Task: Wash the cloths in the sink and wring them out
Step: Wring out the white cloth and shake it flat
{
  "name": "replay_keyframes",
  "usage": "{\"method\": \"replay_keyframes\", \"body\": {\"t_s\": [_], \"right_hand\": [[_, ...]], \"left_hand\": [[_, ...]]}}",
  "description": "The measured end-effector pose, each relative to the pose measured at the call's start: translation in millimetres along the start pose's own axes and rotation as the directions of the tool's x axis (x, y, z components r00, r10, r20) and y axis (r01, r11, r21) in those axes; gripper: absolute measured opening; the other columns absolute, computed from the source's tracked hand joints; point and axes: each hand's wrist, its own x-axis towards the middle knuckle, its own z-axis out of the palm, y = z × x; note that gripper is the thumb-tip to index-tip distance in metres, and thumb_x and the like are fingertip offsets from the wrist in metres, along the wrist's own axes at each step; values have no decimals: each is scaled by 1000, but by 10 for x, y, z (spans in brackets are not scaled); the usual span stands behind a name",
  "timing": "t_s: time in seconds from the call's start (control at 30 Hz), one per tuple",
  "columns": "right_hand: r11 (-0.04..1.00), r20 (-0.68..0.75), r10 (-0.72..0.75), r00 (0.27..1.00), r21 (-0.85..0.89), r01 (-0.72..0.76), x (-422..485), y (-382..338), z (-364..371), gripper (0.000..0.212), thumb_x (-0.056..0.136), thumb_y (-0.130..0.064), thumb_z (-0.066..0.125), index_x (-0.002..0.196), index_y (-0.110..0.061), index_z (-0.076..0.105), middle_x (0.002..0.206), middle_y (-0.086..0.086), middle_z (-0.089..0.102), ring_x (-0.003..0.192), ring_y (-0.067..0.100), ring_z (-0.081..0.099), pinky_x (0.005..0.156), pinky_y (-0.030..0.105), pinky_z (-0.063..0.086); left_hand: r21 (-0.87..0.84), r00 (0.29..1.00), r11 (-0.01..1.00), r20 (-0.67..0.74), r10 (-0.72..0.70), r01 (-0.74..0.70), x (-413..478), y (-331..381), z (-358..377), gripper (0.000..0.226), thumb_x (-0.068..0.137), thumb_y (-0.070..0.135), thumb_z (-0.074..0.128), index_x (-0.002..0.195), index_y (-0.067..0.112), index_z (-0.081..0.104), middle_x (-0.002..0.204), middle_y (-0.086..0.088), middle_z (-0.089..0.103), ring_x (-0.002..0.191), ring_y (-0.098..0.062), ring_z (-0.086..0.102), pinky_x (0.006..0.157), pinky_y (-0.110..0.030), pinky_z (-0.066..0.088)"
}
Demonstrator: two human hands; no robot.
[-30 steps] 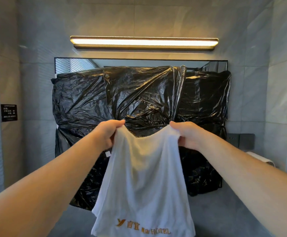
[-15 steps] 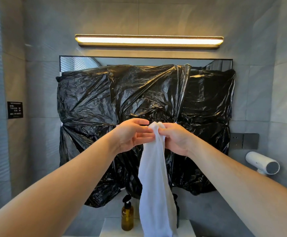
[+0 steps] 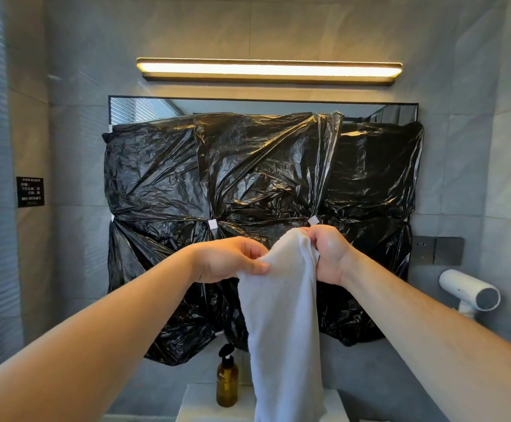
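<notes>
A white cloth [image 3: 284, 324] hangs folded lengthwise in front of me, reaching down past the frame's bottom edge. My left hand [image 3: 233, 263] pinches its upper left edge between thumb and fingers. My right hand [image 3: 329, 254] grips the top fold in a closed fist. Both arms stretch forward at chest height. Only the white back rim of the sink [image 3: 199, 403] shows at the bottom, partly behind the cloth.
A brown pump bottle [image 3: 227, 380] stands on the sink rim left of the cloth. Black plastic sheeting [image 3: 248, 193] covers the mirror behind. A white hair dryer [image 3: 470, 292] hangs on the right wall below grey switches [image 3: 437, 249]. A light bar [image 3: 269, 70] glows above.
The cloth went from spread wide between both hands to folded into a narrow strip. My left hand has since slid lower along its left edge, and the view tilted down.
</notes>
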Motion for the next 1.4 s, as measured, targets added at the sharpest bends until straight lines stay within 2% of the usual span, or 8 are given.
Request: {"method": "replay_keyframes", "body": {"t_s": [0.2, 0.33, 0.43, 0.5, 0.6, 0.9, 1.23, 1.4], "right_hand": [[997, 7, -4, 1000, 81, 4, 49, 56, -85, 29, 67, 0, 36, 48, -19, 28, 63, 5, 34, 59, 21, 39, 67, 37, 42], [1000, -46, -17, 999, 2, 17, 51, -36, -181, 19, 76, -1, 34, 63, -10, 44, 73, 11, 48, 66, 26, 53, 71, 37, 49], [968, -18, 15, 1000, -248, -19, 19, -63, -271, 39, 100, -29, 40, 99, 1, 64, 105, 21, 69, 96, 34, 67, 92, 44, 50], [854, 14, 66, 998, -518, -49, -22, -31, -271, 55, 95, -59, 50, 106, -9, 70, 107, 14, 74, 98, 27, 69, 90, 39, 52], [578, -20, -6, 1000, -816, -12, -55, 62, -259, 11, 91, -25, 70, 97, -17, 65, 97, 3, 71, 87, 17, 68, 80, 34, 56], [232, 83, -514, 854, -945, 231, -39, 247, -266, 21, 85, -4, 54, 99, -15, 44, 79, 5, 55, 66, 18, 47, 57, 31, 37], [-88, 256, -356, 899, -967, 240, -75, 142, -461, 17, 89, -7, 51, 79, -9, 65, 75, 4, 62, 70, 16, 54, 63, 35, 47], [-8, 152, -292, 944, -988, 157, -130, 48, -462, 14, 93, -10, 44, 83, -15, 51, 75, 3, 54, 62, 15, 41, 57, 29, 33]], "left_hand": [[789, 984, 593, -81, -161, 162, 50, -58, 62, 31, 87, 50, 69, 115, 35, 70, 122, 11, 50, 113, -15, 52, 107, -39, 41], [300, 949, 948, -314, -3, 102, 58, -34, 13, 21, 90, 27, 75, 81, 9, 69, 82, 1, 69, 74, -10, 65, 73, -23, 52], [53, 862, 997, -503, 67, -47, 142, 7, -13, 28, 82, 15, 81, 65, 11, 59, 63, -3, 62, 59, -17, 59, 60, -28, 48], [106, 809, 993, -579, 105, -53, 220, 75, 19, 31, 83, 12, 80, 62, 12, 58, 61, -4, 57, 56, -16, 52, 58, -26, 43], [209, 775, 978, -614, 149, -22, 293, 159, 70, 32, 82, 12, 79, 61, 12, 56, 59, -2, 49, 54, -14, 44, 53, -24, 37], [430, 733, 903, -615, 290, 4, 202, 224, -71, 42, 81, 20, 81, 52, 15, 51, 55, 2, 40, 53, -12, 35, 53, -27, 30], [940, 905, 181, -331, 266, 290, -6, 255, -16, 53, 86, 65, 61, 63, 20, 45, 63, 3, 50, 66, -23, 50, 57, -31, 35], [973, 965, 116, -215, 153, 199, -17, 249, -43, 42, 96, 52, 52, 68, 21, 49, 66, 6, 51, 63, -17, 51, 59, -30, 44]]}}
